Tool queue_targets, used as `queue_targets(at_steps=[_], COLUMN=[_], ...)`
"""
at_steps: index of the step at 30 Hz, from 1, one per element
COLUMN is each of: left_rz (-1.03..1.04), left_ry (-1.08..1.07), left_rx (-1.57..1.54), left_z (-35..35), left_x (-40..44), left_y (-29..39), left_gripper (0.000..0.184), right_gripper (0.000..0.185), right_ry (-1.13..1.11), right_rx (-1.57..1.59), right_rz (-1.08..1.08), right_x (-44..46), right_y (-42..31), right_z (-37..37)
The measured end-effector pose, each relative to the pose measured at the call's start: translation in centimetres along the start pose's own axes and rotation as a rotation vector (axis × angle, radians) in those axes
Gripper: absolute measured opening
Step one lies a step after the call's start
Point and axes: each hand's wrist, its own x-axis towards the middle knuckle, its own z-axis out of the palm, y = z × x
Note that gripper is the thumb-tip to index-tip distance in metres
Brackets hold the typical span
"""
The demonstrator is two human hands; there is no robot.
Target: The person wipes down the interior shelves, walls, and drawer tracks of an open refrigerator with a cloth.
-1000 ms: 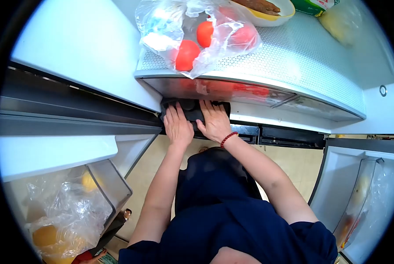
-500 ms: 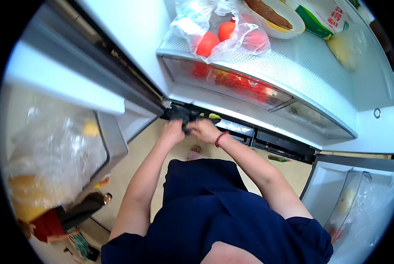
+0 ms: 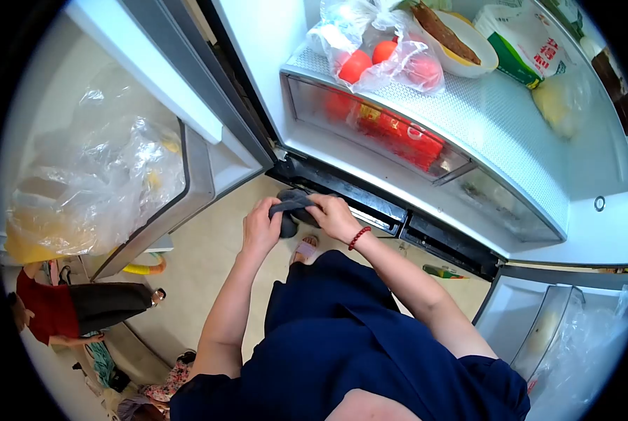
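A dark grey cloth or bag [image 3: 294,203] hangs between my two hands, in front of the open fridge. My left hand [image 3: 261,226] pinches its left end, and my right hand [image 3: 333,216], with a red bead bracelet at the wrist, pinches the right end. A rounded dark part of it hangs below my fingers. Just beyond my hands runs the black lower edge of the fridge [image 3: 342,188]. Above it is a clear drawer [image 3: 391,133] with red packages inside.
The shelf [image 3: 496,133] holds a plastic bag of tomatoes [image 3: 356,67], a bowl [image 3: 461,63] and a green-white bag [image 3: 521,45]. Open doors flank me, the left one [image 3: 202,168] with bagged food. A person [image 3: 54,302] in red stands at the left, another lower down.
My hands have lifted the dark cloth or bag off the fridge's lower edge and drawn it toward me, its ends held apart. The view has shifted, showing more of the people at the left.
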Motion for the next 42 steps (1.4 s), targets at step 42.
queue_targets(at_steps=[42], left_rz=[0.121], left_ry=[-0.502], left_rx=[-0.591], left_z=[12.5], left_x=[-1.0], left_y=[1.6], left_gripper=[0.031], right_gripper=[0.032], right_ry=[-0.112], right_rx=[0.661], right_rz=[0.506], right_x=[-12.2], right_y=[4.1], right_z=[-7.9])
